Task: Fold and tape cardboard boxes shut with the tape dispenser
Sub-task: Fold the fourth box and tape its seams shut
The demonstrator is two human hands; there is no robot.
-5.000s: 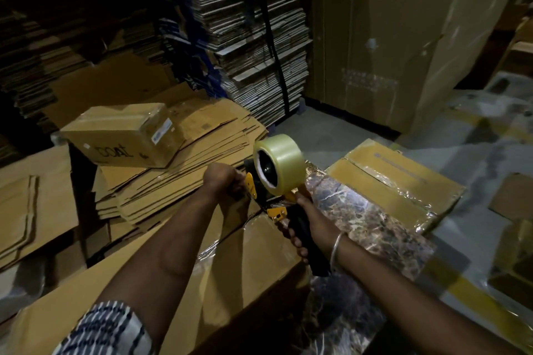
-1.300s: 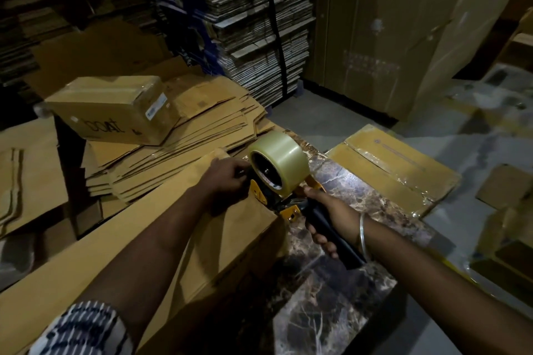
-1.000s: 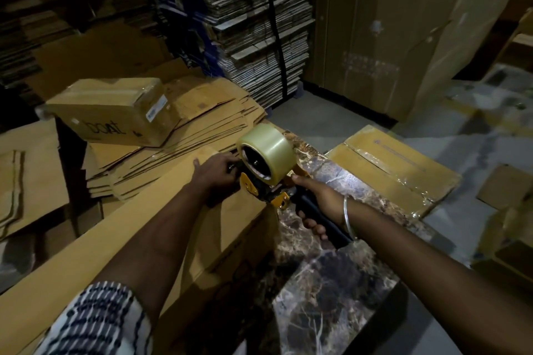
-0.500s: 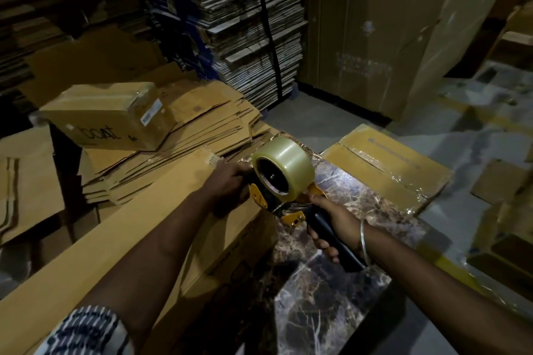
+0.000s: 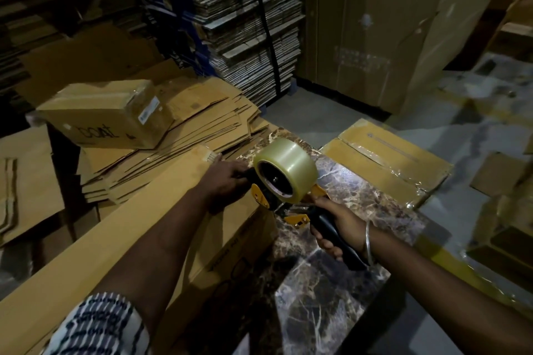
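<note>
Head view: right hand (image 5: 337,226) wrapped tight round the black handle of the tape dispenser (image 5: 284,181), at the far end of the long box (image 5: 121,242). Left hand (image 5: 227,181) down on the box top beside it, fingers curled, grip unclear. Hardly moved since half a second ago. Marble table (image 5: 354,199) underneath, flat cardboard stacks (image 5: 184,130) behind, dark room.

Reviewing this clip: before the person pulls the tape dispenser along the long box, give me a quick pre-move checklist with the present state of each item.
1. Right hand grips the black handle of the tape dispenser: ok.
2. Left hand rests on the long cardboard box beside the dispenser: ok.
3. Tape roll seated on the dispenser: ok.
4. Tape end stuck to the box: cannot tell, hidden by hand and dispenser.
5. Box flaps folded flat under the hand: cannot tell, too dark.
6. Box lies on the marble-patterned surface: ok.
</note>
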